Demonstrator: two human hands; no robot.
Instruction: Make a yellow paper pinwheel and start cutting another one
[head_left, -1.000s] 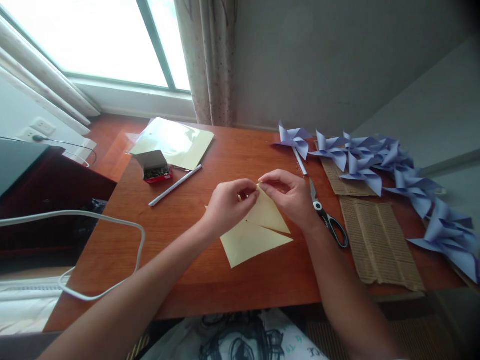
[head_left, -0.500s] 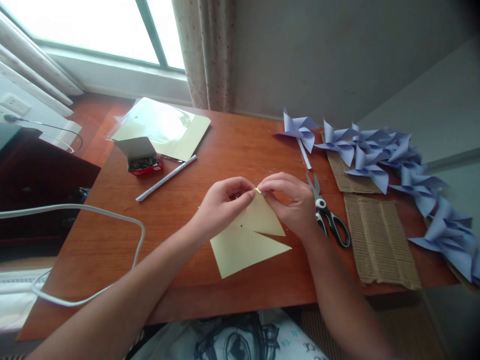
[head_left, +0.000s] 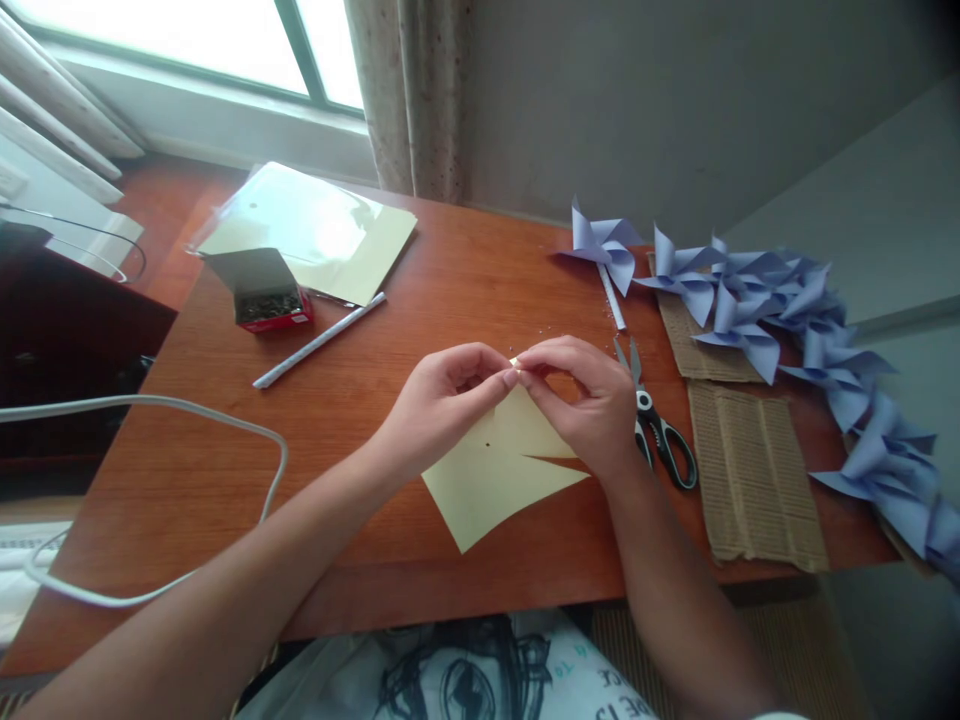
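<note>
Wooden bench (head_left: 435,290) near a window (head_left: 180,35) carries the yellow paper (head_left: 480,490), most of it spreading from the grip toward the person's body. At its far corner the left hand (head_left: 454,400) and right hand (head_left: 589,395) meet, thumb and fingers of each pinched together on it, tips almost touching. Scissors (head_left: 661,435) lie just beside the right hand, with cardboard (head_left: 757,480) farther right.

A bright window (head_left: 187,35) with a grey frame (head_left: 298,50) admits daylight at upper left. A pale, spotted fabric curtain (head_left: 412,100) hangs beside it, adjoining a plain grey wall (head_left: 637,110) behind the reddish-brown wooden table (head_left: 480,265).
</note>
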